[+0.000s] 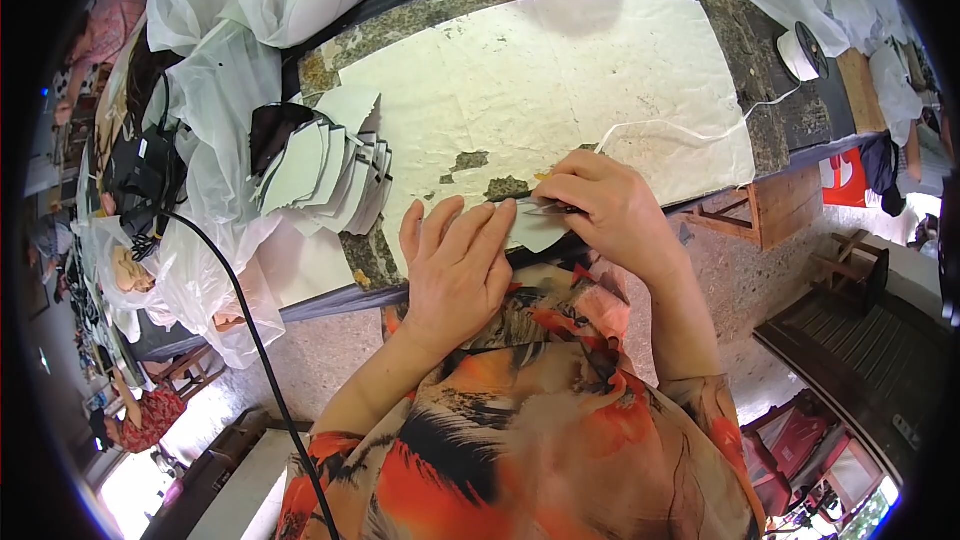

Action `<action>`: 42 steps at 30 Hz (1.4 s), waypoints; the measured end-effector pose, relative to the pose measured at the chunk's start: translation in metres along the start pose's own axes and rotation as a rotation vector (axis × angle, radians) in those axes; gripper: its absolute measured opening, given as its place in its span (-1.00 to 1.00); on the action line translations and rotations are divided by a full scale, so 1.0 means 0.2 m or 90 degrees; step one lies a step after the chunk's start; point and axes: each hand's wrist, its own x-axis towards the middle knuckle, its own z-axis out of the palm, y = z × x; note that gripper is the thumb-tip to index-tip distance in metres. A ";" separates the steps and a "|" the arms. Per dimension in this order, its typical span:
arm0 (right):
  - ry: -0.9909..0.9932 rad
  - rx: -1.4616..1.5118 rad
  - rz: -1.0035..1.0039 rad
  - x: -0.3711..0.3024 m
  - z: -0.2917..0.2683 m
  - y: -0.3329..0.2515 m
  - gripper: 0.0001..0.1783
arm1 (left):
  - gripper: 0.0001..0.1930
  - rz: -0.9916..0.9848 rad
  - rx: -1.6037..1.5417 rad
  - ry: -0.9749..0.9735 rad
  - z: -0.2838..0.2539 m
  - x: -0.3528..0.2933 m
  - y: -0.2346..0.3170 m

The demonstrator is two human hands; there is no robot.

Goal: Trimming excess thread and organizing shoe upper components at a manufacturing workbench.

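The left hand (455,265) lies flat, fingers together and stretched away from the person, pressing down a pale cut fabric piece (537,228) at the near edge of the table (745,60). The right hand (610,205) is curled, its fingertips pinched on a small dark tool (545,207) whose tip points left toward the left hand's fingertips; what kind of tool it is cannot be made out, as the hand covers most of it. The fabric piece seems to run left to right along the table edge, but both hands hide most of it. Under it lies a worn white sheet (560,80). To the left sits a fanned stack of cut pieces (335,175); far right, a spool of white tape (800,52).
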 end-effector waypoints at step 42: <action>-0.033 -0.221 -0.201 -0.02 -0.20 0.16 -0.51 | -0.66 -0.055 -0.049 -0.006 0.01 0.18 0.08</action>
